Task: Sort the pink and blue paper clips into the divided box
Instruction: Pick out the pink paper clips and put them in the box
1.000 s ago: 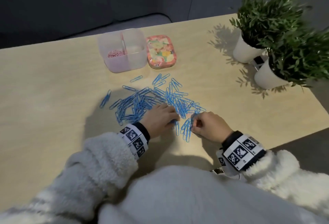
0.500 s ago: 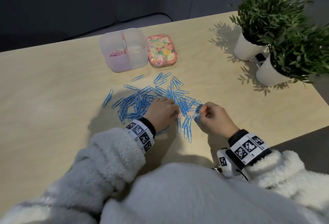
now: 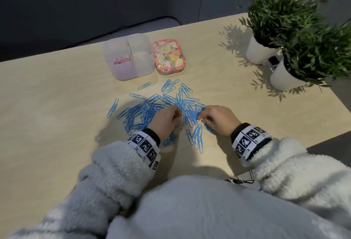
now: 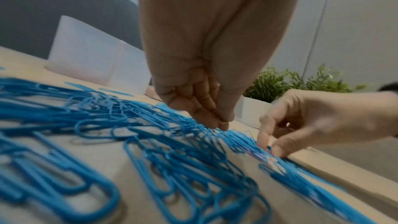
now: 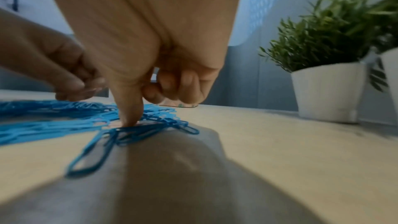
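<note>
Blue paper clips lie in a loose heap on the wooden table. My left hand sits on the heap's middle, its fingertips bunched against the thumb and pinching at the clips. My right hand is at the heap's right side. Its thumb presses down on clips and, with the forefinger, pinches some. The clear divided box stands behind the heap, with pink paper clips in its left compartment. Its right compartment shows no clips.
A flowered tin lid lies right of the box. Two white pots with green plants stand at the table's right rear. The near table edge runs just right of my right wrist.
Both hands have slid a little away from me into the heap. The right hand left the small near cluster of clips and now works at the heap's right side.
</note>
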The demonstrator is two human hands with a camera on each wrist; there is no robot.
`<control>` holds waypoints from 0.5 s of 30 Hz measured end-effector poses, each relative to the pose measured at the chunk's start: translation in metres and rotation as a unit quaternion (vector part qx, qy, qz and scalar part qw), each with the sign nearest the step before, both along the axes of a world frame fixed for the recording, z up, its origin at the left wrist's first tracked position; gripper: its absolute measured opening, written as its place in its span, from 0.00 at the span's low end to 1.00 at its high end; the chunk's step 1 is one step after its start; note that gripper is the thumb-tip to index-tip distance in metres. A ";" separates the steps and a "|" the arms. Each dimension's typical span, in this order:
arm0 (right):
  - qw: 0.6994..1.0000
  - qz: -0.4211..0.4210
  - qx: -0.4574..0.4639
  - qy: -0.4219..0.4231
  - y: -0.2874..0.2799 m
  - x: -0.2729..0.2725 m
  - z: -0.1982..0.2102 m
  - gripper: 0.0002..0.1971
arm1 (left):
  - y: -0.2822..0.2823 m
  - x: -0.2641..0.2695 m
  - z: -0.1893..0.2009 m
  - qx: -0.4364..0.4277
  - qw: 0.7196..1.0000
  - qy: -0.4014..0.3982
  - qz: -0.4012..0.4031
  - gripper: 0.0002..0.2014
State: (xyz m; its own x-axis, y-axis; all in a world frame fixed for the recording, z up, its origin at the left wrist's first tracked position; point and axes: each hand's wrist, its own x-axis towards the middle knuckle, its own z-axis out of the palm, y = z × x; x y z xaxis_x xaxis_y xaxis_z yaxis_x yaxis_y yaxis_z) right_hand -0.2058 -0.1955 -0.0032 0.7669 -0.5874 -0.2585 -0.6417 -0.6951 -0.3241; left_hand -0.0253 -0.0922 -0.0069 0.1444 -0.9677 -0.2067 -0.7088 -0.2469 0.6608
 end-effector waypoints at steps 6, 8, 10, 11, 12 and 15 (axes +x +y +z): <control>0.998 0.039 -0.032 0.042 -0.007 -0.004 0.000 0.08 | -0.014 0.000 0.005 0.084 0.980 0.175 0.030 0.06; 0.999 0.027 -0.028 0.038 -0.005 -0.008 0.000 0.07 | -0.018 -0.005 0.004 0.071 0.986 0.153 0.003 0.03; 0.999 0.023 -0.020 0.030 -0.002 -0.012 -0.002 0.07 | -0.021 -0.009 0.001 0.055 0.995 0.067 -0.056 0.04; 1.000 0.016 -0.007 0.023 -0.001 -0.015 -0.005 0.07 | -0.023 -0.011 -0.001 0.054 0.995 0.015 -0.085 0.05; 1.000 0.001 0.013 0.007 -0.001 -0.017 -0.007 0.06 | -0.025 -0.012 -0.005 0.054 0.992 -0.029 -0.110 0.07; 0.983 -0.092 0.106 -0.117 -0.006 -0.021 -0.011 0.06 | -0.024 -0.011 -0.011 0.033 0.986 -0.081 -0.138 0.06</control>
